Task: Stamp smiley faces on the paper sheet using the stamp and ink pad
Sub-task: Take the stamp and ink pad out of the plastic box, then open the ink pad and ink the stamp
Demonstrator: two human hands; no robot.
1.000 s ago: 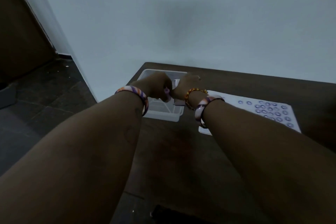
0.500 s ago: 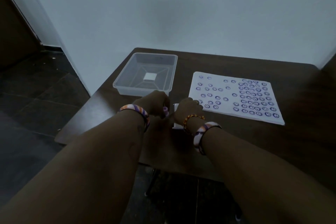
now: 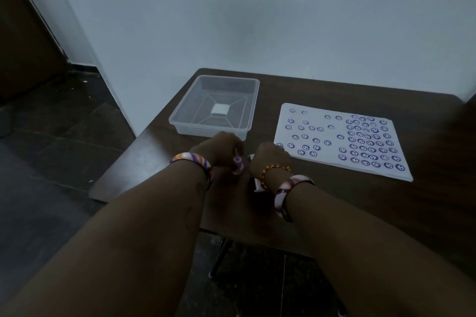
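While both hands meet at the near middle of the table (image 3: 334, 213), the left hand (image 3: 219, 149) is curled shut around a small lilac stamp (image 3: 238, 163), whose ribbed end shows just below the knuckles. The right hand (image 3: 273, 156) is closed over a white object (image 3: 255, 183) at its wrist side, probably the ink pad, though most of it is hidden and its lid cannot be judged. The two hands sit just beside each other, almost touching. This pairing suggests inking: one hand steadies the pad so the other can press the stamp down without the pad sliding.

Beyond the right hand's fingers, and touching them at its near left corner, lies the paper sheet (image 3: 340, 116). Blue smiley faces (image 3: 365, 148) crowd the part farthest from the hand and scatter more thinly toward it. Blank space remains mostly in the strip nearest the right hand, so the task appears well advanced but unfinished.

Just past the left hand stands a clear plastic tub (image 3: 252, 100) with a small white square (image 3: 219, 109) on its floor; it is apart from the paper. The tub does not block the way to the sheet. The right hand and wrist, with a gold bracelet (image 3: 274, 168) and striped bangle (image 3: 291, 186), lie between stamp and sheet and would need clearing.
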